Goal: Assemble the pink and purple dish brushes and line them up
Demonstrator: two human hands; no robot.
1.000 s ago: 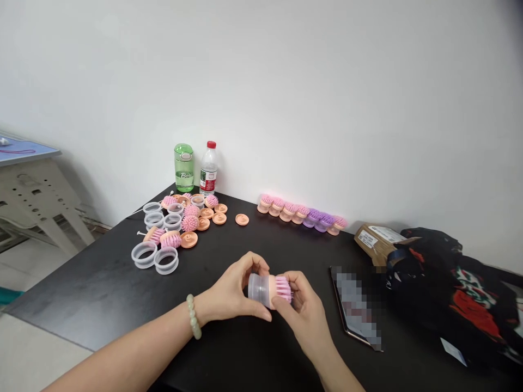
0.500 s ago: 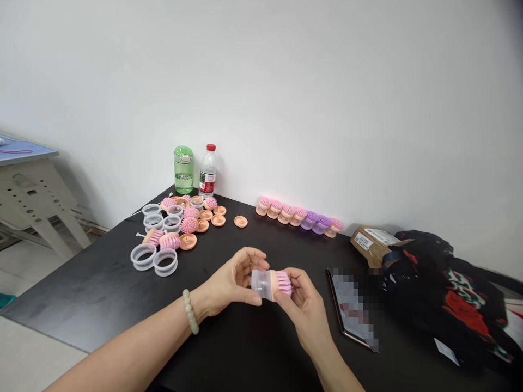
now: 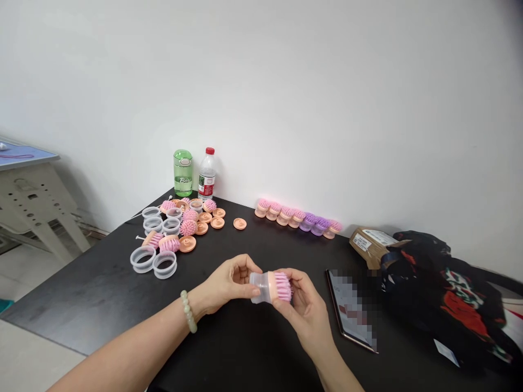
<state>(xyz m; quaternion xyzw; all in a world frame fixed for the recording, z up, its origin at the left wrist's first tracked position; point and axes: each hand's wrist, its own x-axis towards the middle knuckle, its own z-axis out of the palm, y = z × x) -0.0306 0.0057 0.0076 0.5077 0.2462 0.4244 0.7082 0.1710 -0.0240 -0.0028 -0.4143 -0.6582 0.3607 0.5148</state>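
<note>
Between my hands a pink bristle brush head (image 3: 281, 287) with a peach rim lies sideways, joined to or pressed against a clear plastic ring (image 3: 260, 287). My left hand (image 3: 233, 283) pinches the clear ring at its left end. My right hand (image 3: 304, 305) grips the brush head, thumb on the peach rim and fingers behind the bristles. On the left of the black table (image 3: 102, 283) lie several clear rings (image 3: 164, 264), pink brush heads (image 3: 169, 243) and peach discs (image 3: 187, 244). Several pink and purple brushes (image 3: 309, 221) stand in a row by the wall.
A green bottle (image 3: 183, 174) and a red-capped water bottle (image 3: 207, 174) stand at the back corner. To the right are a phone or tablet (image 3: 351, 310), a cardboard box (image 3: 368, 245) and a dark patterned cloth item (image 3: 449, 294).
My left fingers have closed in on the clear ring, which has tilted slightly. My right hand keeps its grip on the brush head. The view has shifted slightly.
</note>
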